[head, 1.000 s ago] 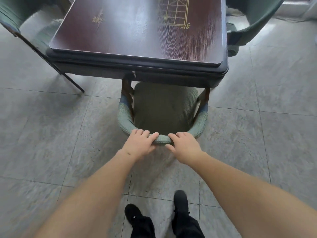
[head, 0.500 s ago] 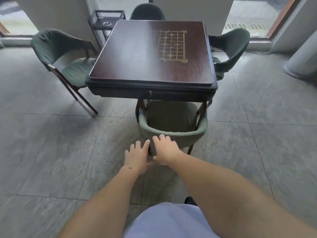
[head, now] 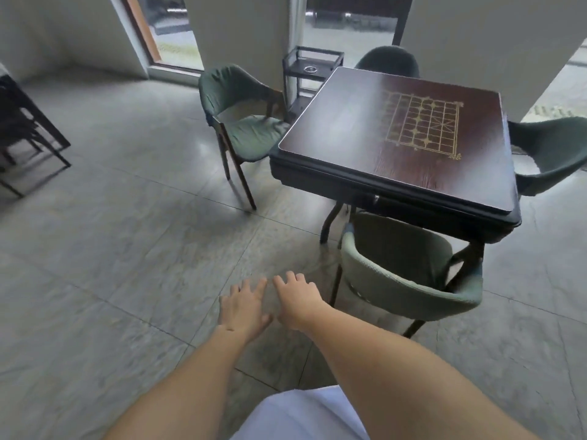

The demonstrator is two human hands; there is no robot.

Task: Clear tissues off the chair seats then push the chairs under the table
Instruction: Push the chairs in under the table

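The dark wooden table (head: 355, 122) with a gold game grid stands at the right. A green chair (head: 409, 290) is tucked under its near edge. Another green chair (head: 251, 134) stands pulled out at the table's left side, with a pale flat patch on its seat that may be a tissue. Two more green chairs stand at the far side (head: 387, 60) and the right side (head: 552, 154). My left hand (head: 243, 308) and my right hand (head: 297, 301) hover side by side over the floor, left of the near chair, fingers spread and holding nothing.
A small black side stand (head: 313, 71) with an ashtray stands behind the left chair. Dark furniture legs (head: 28, 134) show at the far left. Grey tiled floor (head: 127, 249) spreads wide between me and the left chair. Glass doors line the back wall.
Both hands let go of the near chair's backrest and drew back to the left. My view swung left and up, bringing the pulled-out left chair into sight.
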